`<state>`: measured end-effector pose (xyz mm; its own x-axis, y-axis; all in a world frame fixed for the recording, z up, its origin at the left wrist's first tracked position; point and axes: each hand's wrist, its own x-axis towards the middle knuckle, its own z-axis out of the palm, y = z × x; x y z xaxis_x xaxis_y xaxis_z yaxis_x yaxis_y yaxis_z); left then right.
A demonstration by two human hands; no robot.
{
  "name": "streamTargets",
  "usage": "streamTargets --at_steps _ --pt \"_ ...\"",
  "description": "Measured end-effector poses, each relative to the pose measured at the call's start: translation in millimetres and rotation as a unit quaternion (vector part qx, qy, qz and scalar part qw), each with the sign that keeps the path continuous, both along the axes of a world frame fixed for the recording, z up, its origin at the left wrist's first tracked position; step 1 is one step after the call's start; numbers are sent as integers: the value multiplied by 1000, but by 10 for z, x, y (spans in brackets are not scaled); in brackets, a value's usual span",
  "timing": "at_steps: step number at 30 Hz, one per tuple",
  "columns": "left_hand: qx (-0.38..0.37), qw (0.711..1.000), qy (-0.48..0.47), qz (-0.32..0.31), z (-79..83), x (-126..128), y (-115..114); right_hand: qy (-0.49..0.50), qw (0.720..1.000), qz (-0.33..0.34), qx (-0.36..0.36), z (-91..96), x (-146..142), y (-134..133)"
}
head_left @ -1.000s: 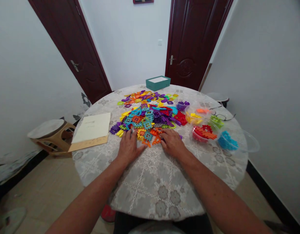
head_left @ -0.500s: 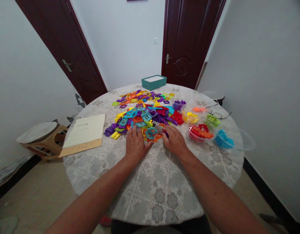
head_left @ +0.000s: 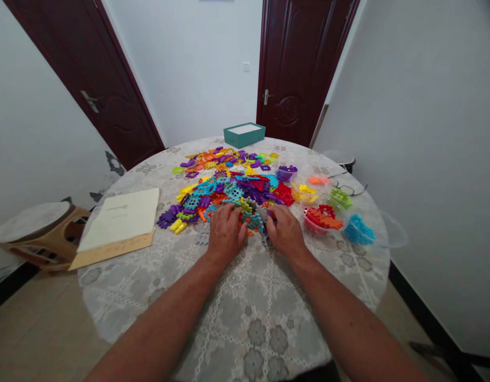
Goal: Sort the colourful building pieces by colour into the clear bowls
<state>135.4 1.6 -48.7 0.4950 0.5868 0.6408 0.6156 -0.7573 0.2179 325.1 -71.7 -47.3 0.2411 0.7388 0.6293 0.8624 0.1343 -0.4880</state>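
A heap of coloured plastic building pieces [head_left: 232, 183] lies in the middle of a round table [head_left: 245, 313] with a pale patterned cloth. My left hand [head_left: 225, 233] rests palm down at the heap's near edge, fingers spread over orange and teal pieces. My right hand [head_left: 283, 231] lies beside it, fingers curled onto some pieces I cannot make out. A grey piece [head_left: 203, 237] lies alone just left of my left hand.
Clear bowls hold sorted pieces at the right: red [head_left: 322, 217], blue [head_left: 358, 231], green [head_left: 340, 198], yellow [head_left: 304, 192], purple [head_left: 286, 171]. Glasses [head_left: 346, 187] lie behind them. A teal box [head_left: 245, 134] sits at the far edge, papers [head_left: 119, 217] at the left, a stool [head_left: 33, 233] beyond.
Both hands have drawn closer together at the heap's near edge, raking pieces inward. The view has swung to the left, and a grey piece now lies apart at the left.
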Motion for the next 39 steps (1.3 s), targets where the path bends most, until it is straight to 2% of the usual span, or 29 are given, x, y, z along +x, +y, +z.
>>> streamTargets --at_steps 4,9,12,15,18,21,25,26,28,32,35,39 --pt "-3 998 -54 -41 22 -114 53 39 999 -3 27 52 -10 -15" --pt "-34 993 -85 -73 87 -130 70 114 993 -20 39 95 -14 -23" --pt "-97 985 -109 -87 118 -113 29 183 983 -10 33 46 -19 -8" --pt "-190 968 -146 -76 166 -95 -22 260 964 35 33 -46 -59 15" --pt "-272 944 -175 -67 209 -85 -41 294 951 90 31 -117 -137 25" --pt "-351 911 -205 -69 213 -76 -14 269 955 120 32 -114 -207 9" --pt "-496 823 -254 -113 217 -77 50 200 974 95 50 -25 -197 -28" --pt "-511 812 -256 -119 231 -87 62 191 976 81 58 -6 -174 -34" --pt "-506 822 -236 -117 273 -119 78 193 978 48 71 15 -117 -34" --pt "-455 876 -97 -131 343 -203 68 248 966 6 71 -8 -13 1" --pt "-398 905 -19 -147 330 -231 33 294 953 4 70 -24 11 30" --pt "-322 936 19 -141 275 -224 -6 341 936 12 84 2 -12 42"
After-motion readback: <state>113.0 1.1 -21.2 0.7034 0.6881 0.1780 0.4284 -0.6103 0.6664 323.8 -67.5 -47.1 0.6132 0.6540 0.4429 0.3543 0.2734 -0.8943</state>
